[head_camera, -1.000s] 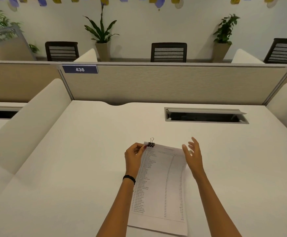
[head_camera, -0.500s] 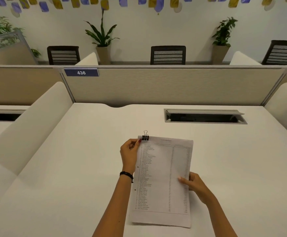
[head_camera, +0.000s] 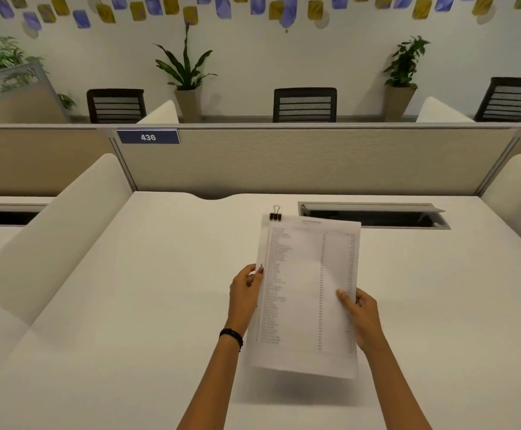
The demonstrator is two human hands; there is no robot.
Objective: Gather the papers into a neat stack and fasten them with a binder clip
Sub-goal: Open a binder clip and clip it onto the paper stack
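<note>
Both hands, left hand (head_camera: 246, 293) and right hand (head_camera: 362, 318), are gripping the papers (head_camera: 307, 293), clip (head_camera: 275, 214) already fastened; setting down likely remains.

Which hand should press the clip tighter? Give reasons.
Left. The left hand grips the papers on the left edge, below the clip at the top left corner. The right hand holds the opposite edge, lower down, so probably reaches worse.
</note>
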